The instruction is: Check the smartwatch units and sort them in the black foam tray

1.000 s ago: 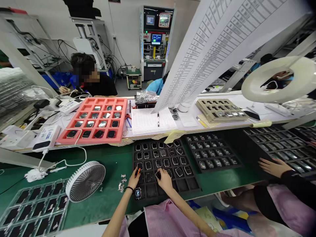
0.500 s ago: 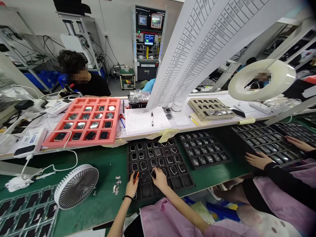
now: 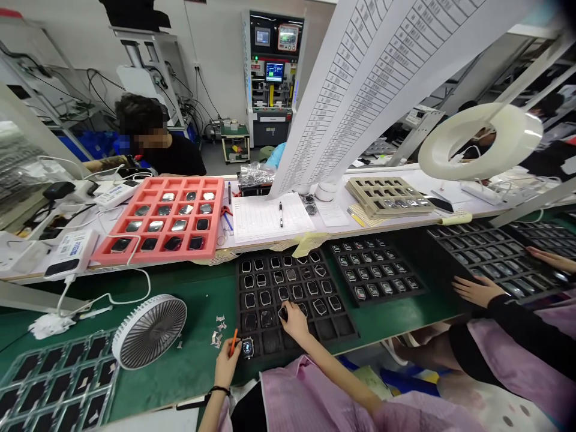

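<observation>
Pinched shut: L hand (image 3: pixel 226 369) holds orange-handled pick (image 3: pixel 233 342) between thumb and fingers. Smartwatch body (image 3: pixel 247 348) sits just beside it, at front edge of black foam tray (image 3: pixel 346 329). R hand (image 3: pixel 294 321): curled, fingertips (image 3: pixel 292 306) over dark piece (image 3: pixel 282 313) in tray cell, hold unclear. Also: red foam tray (image 3: pixel 219 216) on bench beyond, holding watch units.

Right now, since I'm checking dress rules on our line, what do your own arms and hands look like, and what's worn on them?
Neither the left hand nor the right hand wears a glove, and both forearms are bare. A thin black band circles the left wrist. A pink smock covers the body.
</observation>
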Demonstrator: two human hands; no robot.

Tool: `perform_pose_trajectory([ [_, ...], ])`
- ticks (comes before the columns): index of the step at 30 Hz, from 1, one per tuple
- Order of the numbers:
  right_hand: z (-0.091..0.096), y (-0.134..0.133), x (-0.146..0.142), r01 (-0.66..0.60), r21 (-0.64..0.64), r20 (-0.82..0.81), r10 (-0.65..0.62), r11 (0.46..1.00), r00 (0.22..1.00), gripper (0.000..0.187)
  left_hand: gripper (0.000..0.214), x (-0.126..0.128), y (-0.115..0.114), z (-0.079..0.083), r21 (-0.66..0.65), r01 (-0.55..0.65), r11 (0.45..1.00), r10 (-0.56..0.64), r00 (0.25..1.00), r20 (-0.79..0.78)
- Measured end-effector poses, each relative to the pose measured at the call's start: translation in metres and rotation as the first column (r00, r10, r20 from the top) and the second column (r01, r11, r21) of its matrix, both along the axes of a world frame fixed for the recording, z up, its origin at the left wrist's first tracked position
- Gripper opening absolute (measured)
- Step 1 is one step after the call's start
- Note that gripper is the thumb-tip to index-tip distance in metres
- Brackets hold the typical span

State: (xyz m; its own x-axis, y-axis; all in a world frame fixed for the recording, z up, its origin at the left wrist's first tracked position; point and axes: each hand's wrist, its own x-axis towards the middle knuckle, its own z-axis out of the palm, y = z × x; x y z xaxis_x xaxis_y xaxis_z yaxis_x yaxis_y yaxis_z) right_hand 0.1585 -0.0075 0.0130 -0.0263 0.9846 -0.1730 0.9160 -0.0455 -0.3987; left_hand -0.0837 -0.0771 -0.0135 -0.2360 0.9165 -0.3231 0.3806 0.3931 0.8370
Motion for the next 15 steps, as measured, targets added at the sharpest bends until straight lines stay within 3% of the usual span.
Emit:
perform_pose_trajectory([
  [6, 0.000, -0.004, 0.001, -0.006, 0.000, 0.015, 0.006, 1.000, 1.000, 0.030, 0.027, 0.010, -0.022, 0.008, -0.077, 0.118, 0.990, -0.124, 0.989, -0.078],
  [15, -0.005, -0.010, 0.000, -0.008, 0.012, 0.023, 0.007, 1.000, 1.000, 0.024, 0.037, 0.019, -0.028, 0.016, -0.230, 0.102, 0.968, -0.122, 0.990, -0.074],
])
